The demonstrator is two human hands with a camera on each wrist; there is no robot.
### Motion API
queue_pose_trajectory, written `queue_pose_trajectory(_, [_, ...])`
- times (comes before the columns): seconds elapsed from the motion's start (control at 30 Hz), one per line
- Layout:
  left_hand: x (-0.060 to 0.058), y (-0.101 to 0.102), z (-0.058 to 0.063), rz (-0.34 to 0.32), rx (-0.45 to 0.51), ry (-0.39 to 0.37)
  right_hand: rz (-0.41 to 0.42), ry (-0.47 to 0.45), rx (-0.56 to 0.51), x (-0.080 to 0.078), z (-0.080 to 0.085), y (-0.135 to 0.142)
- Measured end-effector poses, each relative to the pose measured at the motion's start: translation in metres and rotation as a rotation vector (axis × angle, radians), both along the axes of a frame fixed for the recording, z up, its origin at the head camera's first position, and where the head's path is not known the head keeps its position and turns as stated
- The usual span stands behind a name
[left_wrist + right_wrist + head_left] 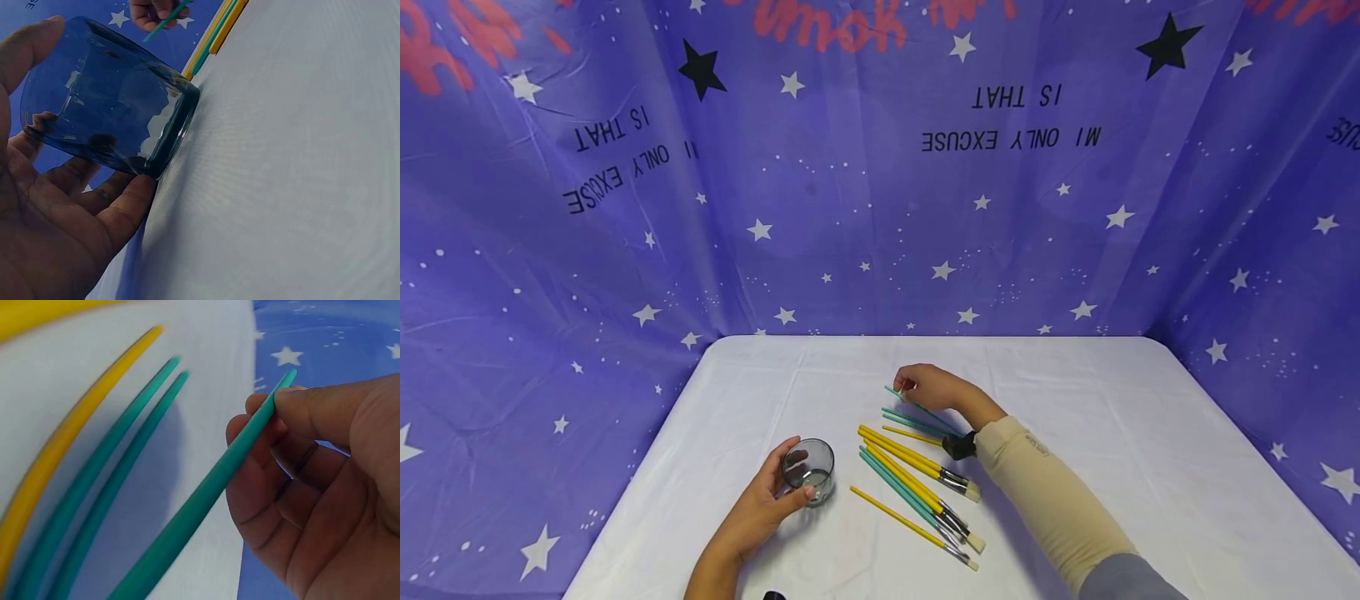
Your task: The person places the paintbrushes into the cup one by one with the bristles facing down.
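My left hand (756, 512) grips a clear, smoke-tinted glass (112, 94), thumb on one side and fingers round the other. The glass stands upright on the table, open at the top, with nothing inside. Further back, my right hand (934, 388) pinches a teal paintbrush (206, 494) near the end of its handle, between thumb and fingers. Its bristle end is hidden behind the right wrist. Beside it lie two more teal paintbrushes (125, 469) and a thin yellow one (78, 425).
Several yellow paintbrushes (898, 450) and teal paintbrushes (895, 479) lie fanned across the white table (1112, 400), bristles toward the front right. One yellow paintbrush (895, 517) lies apart, nearest the front. A purple star-printed curtain (865, 208) surrounds the table's back and sides. A small black object (773, 595) shows at the bottom edge.
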State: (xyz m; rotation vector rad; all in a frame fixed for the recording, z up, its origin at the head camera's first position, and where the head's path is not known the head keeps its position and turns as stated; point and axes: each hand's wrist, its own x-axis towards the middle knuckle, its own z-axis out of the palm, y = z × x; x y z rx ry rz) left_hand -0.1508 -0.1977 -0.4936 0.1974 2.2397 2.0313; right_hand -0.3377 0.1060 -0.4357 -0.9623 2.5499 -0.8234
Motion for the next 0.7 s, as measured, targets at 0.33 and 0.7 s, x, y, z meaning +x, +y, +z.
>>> queue_pose_trajectory(0.33, [0.001, -0.001, 0.001, -0.012, 0.004, 0.005, -0.127, -0.181, -0.343, 0.009, 0.0, -0.016])
queue_pose_trajectory(0.7, [0.001, 0.0, 0.002, -0.027, 0.011, 0.016, -0.293, -0.212, -0.593, 0.023, 0.0, -0.04])
